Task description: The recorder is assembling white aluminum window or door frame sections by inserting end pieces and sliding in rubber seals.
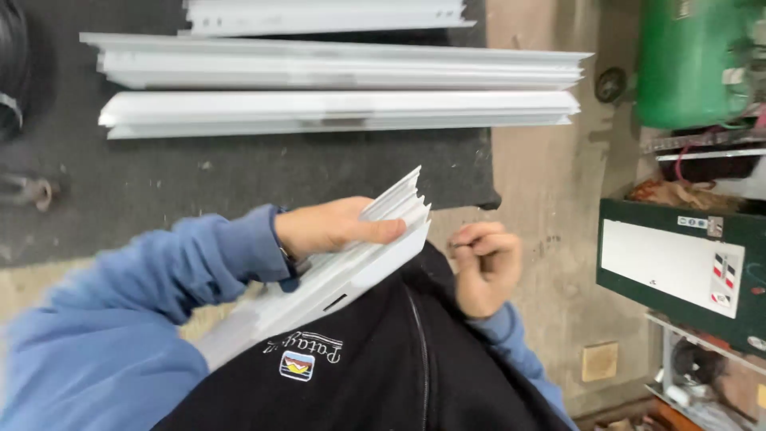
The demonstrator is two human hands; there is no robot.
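Holding a short white profile strip (351,263) against the body, the left hand (331,227) grips it from above, fingers wrapped over its ribbed edge; the strip runs diagonally from the chest up to a mitred tip that points away from the person. Right hand (483,267) is loosely clenched, grasps nothing, and sits just beside the strip's upper end without touching it. Risk, as judged: the strip is held by one hand only and braced on a black vest (383,359), so it could slide or twist free; the sharp cut tip lies near the right hand's knuckles and could nick them if the strip shifts. Three long white profiles (335,68) lie side by side on a dark mat (239,175), well apart from the hands. Mat covers part of a bare concrete floor (542,160), which is stained. To the right stand a green tank (694,60), a dark green box with a white panel (678,263), and cluttered shelving (702,367) below it
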